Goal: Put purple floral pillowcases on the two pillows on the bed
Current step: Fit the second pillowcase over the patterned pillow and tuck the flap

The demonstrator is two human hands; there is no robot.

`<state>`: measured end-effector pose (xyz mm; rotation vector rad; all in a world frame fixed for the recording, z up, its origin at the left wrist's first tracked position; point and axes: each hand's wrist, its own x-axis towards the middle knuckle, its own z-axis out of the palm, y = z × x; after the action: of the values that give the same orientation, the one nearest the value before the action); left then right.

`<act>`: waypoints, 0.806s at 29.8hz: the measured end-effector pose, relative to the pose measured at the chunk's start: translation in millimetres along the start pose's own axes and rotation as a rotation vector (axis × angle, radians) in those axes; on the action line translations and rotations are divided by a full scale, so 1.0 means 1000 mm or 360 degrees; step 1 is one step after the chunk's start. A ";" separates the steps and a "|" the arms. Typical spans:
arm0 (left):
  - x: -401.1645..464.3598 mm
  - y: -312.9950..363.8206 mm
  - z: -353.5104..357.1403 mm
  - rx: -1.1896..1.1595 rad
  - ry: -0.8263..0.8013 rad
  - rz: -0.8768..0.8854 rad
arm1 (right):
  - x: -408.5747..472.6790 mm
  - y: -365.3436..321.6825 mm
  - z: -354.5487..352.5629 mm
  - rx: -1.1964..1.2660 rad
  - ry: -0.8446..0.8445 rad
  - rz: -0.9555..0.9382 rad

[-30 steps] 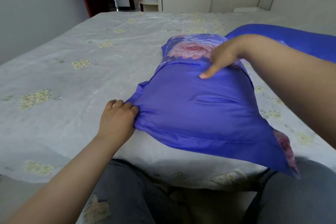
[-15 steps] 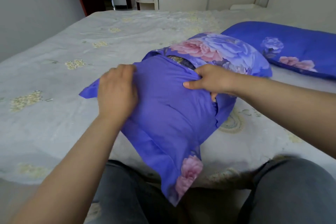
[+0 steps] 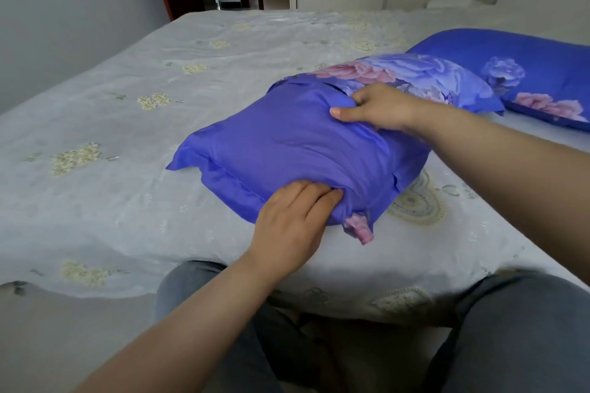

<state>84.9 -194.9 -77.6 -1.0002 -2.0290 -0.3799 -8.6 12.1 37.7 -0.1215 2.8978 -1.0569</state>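
- Pillow in purple floral pillowcase (image 3: 287, 143) lies on the bed (image 3: 111, 124) near its front edge, right in front of the person.
- Right hand (image 3: 380, 107): fingers curled into the cloth at the flap opening on top, thumb pressed flat; it grips the fabric.
- Left hand (image 3: 293, 217): fingers bunch and pinch the case's near hem.
- Second pillow (image 3: 526, 73), already cased, lies just beyond, to the right.
- Step, by my reading: tucking the pillow end under the inner flap of the last case.
- Next move likely calls for pulling the flap over and smoothing the corners.
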 end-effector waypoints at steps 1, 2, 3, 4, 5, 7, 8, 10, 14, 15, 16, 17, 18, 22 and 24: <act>0.004 0.000 0.001 -0.0027 -0.0006 0.0007 | -0.003 0.003 -0.007 0.0069 -0.0062 0.0024; 0.007 0.001 0.003 -0.0061 -0.0022 0.0025 | -0.005 0.005 -0.010 0.0083 -0.0083 0.0012; 0.010 0.001 0.004 -0.0100 -0.0049 0.0045 | -0.006 0.007 -0.007 0.0019 -0.0055 -0.0026; 0.014 0.001 0.004 -0.0137 -0.0074 0.0065 | -0.008 0.006 0.000 -0.0083 0.0005 -0.0094; 0.019 0.001 0.004 -0.0169 -0.0099 0.0089 | -0.009 0.006 0.011 -0.0186 0.0070 -0.0179; 0.027 0.003 0.000 -0.0210 -0.0174 0.0174 | -0.007 0.005 0.027 -0.0311 0.0219 -0.0344; 0.029 0.004 -0.004 -0.0233 -0.0228 0.0238 | -0.003 0.006 0.025 -0.0372 0.0333 -0.0388; 0.032 0.007 -0.015 -0.0303 -0.0345 0.0336 | 0.010 0.011 0.006 -0.0484 0.0579 -0.0323; 0.040 -0.001 -0.030 -0.0300 -0.0422 0.0371 | 0.028 0.012 -0.012 -0.0700 0.0693 -0.0205; 0.041 -0.002 -0.031 -0.0298 -0.0463 0.0390 | 0.029 0.012 -0.010 -0.0696 0.0685 -0.0186; 0.039 -0.003 -0.031 -0.0314 -0.0519 0.0405 | 0.029 0.013 -0.008 -0.0683 0.0657 -0.0141; 0.037 -0.003 -0.031 -0.0342 -0.0574 0.0411 | 0.027 0.013 -0.009 -0.0681 0.0617 -0.0073; 0.034 -0.002 -0.029 -0.0389 -0.0632 0.0394 | 0.023 0.015 -0.011 -0.0701 0.0565 -0.0007; 0.038 0.027 -0.018 -0.0478 -0.0727 0.0343 | 0.017 0.015 -0.017 -0.0635 0.0400 0.0059; 0.051 0.055 -0.005 -0.0458 -0.0755 0.0353 | 0.017 0.012 -0.021 -0.0584 0.0324 0.0013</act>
<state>112.6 -136.2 -38.9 -1.6002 -2.2845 -0.3440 -27.9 33.0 45.8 -0.0171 3.2426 -0.5528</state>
